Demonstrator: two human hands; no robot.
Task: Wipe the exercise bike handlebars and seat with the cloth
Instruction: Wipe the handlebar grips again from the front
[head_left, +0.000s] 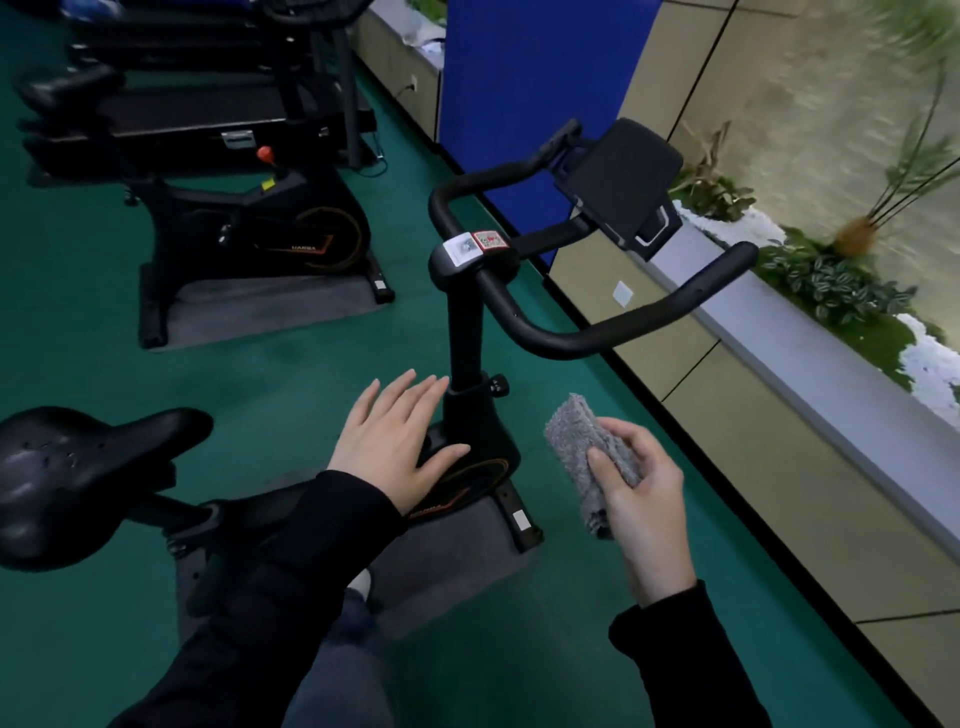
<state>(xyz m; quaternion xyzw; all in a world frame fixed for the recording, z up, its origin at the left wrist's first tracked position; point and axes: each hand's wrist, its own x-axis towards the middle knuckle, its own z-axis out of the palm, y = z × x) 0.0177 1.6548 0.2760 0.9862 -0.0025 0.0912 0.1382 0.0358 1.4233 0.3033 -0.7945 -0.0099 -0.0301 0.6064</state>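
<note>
One folded grey cloth (592, 457), fuzzy, pinched in my right hand (641, 512).
Left hand (397, 441) spread flat at centre frame, possibly hovering over the bike frame (470, 431).

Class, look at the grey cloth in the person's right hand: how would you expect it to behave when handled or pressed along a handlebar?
The cloth is folded and droops below the right hand, so it is probably floppy. Its fuzzy pile suggests it is light and grips rather than slips. It should likely wrap around the rounded handlebar.

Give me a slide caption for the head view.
Right hand holds grey cloth below bike handlebars; left hand open.
</note>
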